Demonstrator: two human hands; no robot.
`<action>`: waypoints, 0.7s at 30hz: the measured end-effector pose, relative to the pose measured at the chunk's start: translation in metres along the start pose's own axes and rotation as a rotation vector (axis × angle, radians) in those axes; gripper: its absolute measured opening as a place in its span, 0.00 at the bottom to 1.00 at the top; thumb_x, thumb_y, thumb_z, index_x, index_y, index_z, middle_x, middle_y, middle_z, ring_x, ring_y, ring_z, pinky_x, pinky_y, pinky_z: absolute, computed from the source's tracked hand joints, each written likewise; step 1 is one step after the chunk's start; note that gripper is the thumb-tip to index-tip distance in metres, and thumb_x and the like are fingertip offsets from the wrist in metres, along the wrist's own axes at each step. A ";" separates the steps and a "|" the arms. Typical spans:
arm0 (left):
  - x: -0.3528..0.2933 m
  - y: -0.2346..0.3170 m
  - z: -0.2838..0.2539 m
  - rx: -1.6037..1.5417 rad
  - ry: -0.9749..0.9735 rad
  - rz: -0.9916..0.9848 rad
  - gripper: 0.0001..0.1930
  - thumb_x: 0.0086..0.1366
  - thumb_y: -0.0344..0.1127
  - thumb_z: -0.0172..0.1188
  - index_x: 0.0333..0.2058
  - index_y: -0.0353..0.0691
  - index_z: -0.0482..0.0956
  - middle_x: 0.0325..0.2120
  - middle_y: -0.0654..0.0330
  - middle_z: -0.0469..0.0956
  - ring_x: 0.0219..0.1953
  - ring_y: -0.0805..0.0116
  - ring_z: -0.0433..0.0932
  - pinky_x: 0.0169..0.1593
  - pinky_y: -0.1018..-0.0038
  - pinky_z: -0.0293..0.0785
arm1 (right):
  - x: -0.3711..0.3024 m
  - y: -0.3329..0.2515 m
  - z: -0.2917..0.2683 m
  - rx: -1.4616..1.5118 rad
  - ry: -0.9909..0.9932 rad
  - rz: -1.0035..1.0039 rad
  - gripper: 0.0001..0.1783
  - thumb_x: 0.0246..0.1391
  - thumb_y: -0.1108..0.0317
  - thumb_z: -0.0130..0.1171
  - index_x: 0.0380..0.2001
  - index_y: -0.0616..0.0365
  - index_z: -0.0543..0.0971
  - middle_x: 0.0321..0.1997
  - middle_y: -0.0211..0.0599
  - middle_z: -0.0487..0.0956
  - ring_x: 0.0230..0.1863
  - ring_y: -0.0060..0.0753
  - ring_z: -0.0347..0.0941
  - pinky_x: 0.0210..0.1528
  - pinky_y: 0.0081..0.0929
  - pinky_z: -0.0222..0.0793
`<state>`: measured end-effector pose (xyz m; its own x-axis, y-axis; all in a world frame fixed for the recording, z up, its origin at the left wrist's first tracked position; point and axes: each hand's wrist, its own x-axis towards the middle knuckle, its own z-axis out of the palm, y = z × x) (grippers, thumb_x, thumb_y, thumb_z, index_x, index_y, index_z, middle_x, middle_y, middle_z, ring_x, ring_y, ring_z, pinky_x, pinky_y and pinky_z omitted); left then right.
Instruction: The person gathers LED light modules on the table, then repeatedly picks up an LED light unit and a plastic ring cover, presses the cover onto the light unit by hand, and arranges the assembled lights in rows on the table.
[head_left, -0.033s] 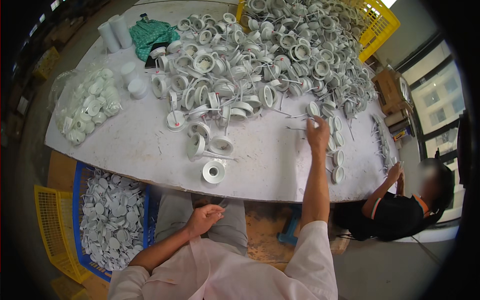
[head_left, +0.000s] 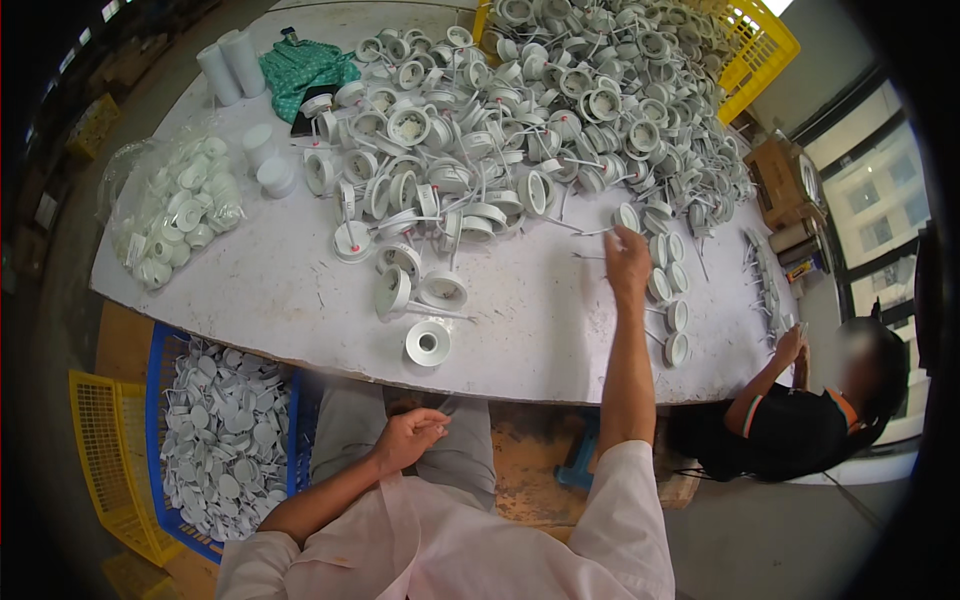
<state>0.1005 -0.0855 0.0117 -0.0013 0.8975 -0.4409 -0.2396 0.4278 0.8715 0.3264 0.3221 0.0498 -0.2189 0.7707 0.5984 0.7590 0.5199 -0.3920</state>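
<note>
On the right part of the table, my right hand [head_left: 628,262] reaches forward with loosely bent fingers beside a round white lamp housing [head_left: 626,217]. No held thing shows in it. A column of similar white round cups [head_left: 658,285] with thin wires lies just right of this hand. My left hand [head_left: 412,438] rests over my lap, its fingers curled together; whatever they may hold is too small to make out. Near the table's front edge stands a white ring-shaped cup [head_left: 428,343], with several wired housings [head_left: 393,290] behind it.
A large heap of white wired housings [head_left: 560,110] covers the far table, against a yellow crate [head_left: 765,60]. At left lies a clear bag of white parts [head_left: 185,215]. A blue crate [head_left: 152,420] of white discs stands below. A co-worker [head_left: 800,425] sits at right.
My right hand has shifted slightly left, uncovering more of the cups beside it. The housing at its fingertips stays in place. My left hand has not moved.
</note>
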 end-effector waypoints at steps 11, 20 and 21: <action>-0.023 -0.004 -0.010 0.057 0.097 0.056 0.13 0.64 0.28 0.53 0.47 0.34 0.73 0.47 0.56 0.77 0.46 0.68 0.78 0.42 0.76 0.75 | 0.003 -0.108 0.073 0.332 -0.111 -0.058 0.11 0.46 0.73 0.62 0.36 0.57 0.80 0.40 0.39 0.78 0.30 0.35 0.77 0.34 0.27 0.73; -0.032 -0.004 -0.007 0.053 0.079 0.092 0.12 0.64 0.28 0.53 0.46 0.34 0.73 0.46 0.56 0.77 0.45 0.69 0.78 0.43 0.77 0.75 | 0.016 -0.122 0.035 0.328 0.013 -0.048 0.07 0.48 0.72 0.62 0.33 0.57 0.81 0.35 0.39 0.79 0.30 0.34 0.77 0.34 0.26 0.72; -0.033 -0.005 -0.007 0.050 0.079 0.098 0.12 0.64 0.28 0.53 0.46 0.34 0.73 0.46 0.56 0.77 0.45 0.69 0.78 0.43 0.77 0.75 | 0.016 -0.122 0.028 0.300 0.061 -0.063 0.07 0.48 0.72 0.62 0.34 0.57 0.81 0.36 0.39 0.79 0.29 0.34 0.77 0.34 0.26 0.73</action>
<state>0.0952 -0.1179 0.0203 -0.0995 0.9251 -0.3666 -0.1862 0.3446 0.9201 0.2134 0.2810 0.0878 -0.2157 0.7145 0.6656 0.5281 0.6587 -0.5360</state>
